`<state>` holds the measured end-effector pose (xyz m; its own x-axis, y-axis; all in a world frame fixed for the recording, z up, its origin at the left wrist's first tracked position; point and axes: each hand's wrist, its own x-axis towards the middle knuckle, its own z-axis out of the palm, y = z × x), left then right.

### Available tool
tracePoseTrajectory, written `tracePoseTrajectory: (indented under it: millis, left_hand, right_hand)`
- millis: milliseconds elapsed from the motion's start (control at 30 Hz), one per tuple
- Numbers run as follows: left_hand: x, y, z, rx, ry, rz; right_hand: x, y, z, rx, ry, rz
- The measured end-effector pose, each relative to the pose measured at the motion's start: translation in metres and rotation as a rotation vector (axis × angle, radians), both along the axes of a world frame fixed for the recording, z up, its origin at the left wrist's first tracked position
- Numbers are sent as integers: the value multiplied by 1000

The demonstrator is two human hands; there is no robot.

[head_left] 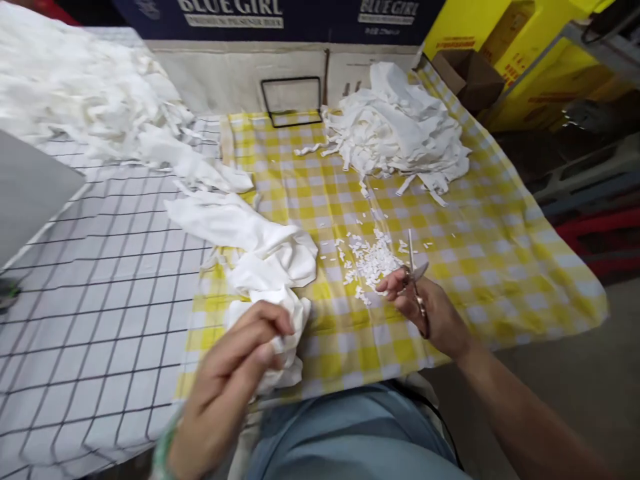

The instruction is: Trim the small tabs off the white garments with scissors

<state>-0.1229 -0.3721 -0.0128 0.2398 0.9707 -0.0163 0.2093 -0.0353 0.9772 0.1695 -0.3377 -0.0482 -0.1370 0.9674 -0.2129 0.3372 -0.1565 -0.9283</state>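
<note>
A: Grip status?

B: L hand [235, 360]: thumb + fingertips pinched on the cloth [296, 313], bunched at the near L of the yellow cover [500, 267]. R hand [443, 317] is wrapped round the scissors [413, 275]; blades partway apart, nothing visible btwn them, well apart from the cloth.

A: Best way to cut?

B: IMO pull a bit of cloth taut first, L fingertips well back from the cut line, tips aimed away from them. Short bites, and cut over the snips [377, 261] so scraps don't scatter.

A: Qtys, near to far?

B: Hands 2. Scissors 1 pr. Cloth by L hand: folds overlap, can't count pcs. Covers 2, yellow + grid [125, 300]. Snips: 1 main heap + strays, too many to count. Far end: 2 white piles, R pile [395, 127] and L pile [100, 93], pcs uncountable. Wire frame [297, 124] 1. Blue box [310, 23] behind: print shows 2x, can't tell if 1 or 2.
</note>
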Motion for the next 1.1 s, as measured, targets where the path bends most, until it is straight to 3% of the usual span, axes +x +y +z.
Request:
tracePoseTrajectory:
  millis: [67, 133, 233, 300, 367, 433, 500, 567, 633, 733, 833, 900, 967, 1033, 1100]
  left_hand:
    - [-37, -15, -1, 54, 144, 202]
    - [-62, -27, -12, 149, 413, 361]
    - [-71, -41, -38, 225, 726, 417]
    - [-64, -46, -46, 166, 657, 343]
    - [-52, -48, -39, 72, 388, 302]
    - [-40, -41, -22, -27, 73, 350]
    - [-29, -18, 0, -68, -193, 432]
    - [-13, 21, 23, 7, -388, 426]
    - [10, 67, 43, 172, -492, 354]
    - [45, 115, 54, 321, -392, 243]
    - [57, 117, 33, 393, -35, 65]
    - [49, 99, 8, 457, 184, 49]
    - [29, 76, -18, 495, 358, 189]
    - [2, 59, -40, 475, 496, 370]
    - [-25, 49, -53, 420, 574, 455]
  right_hand:
    - [-9, 7, -1, 63, -35, 92]
    - [-31, 13, -6, 142, -94, 178]
    - [-85, 14, -15, 353, -104, 375]
    - [-123, 5, -18, 465, -40, 559]
    - [-152, -7, -15, 534, 44, 652]
    - [-172, -10, -7, 561, 157, 566]
    - [-183, 6, 8, 515, 287, 366]
    - [-182, 45, 34, 481, 387, 199]
    - [-165, 99, 71, 557, 366, 85]
    - [-115, 182, 127, 765, 60, -239]
    - [-62, 236, 150, 768, -70, -348]
    - [-39, 247, 140, 822, -280, -409]
    - [-34, 236, 114, 820, -401, -392]
    - [-48, 211, 78, 652, -350, -179]
    - [-76, 182, 44, 415, -206, 151]
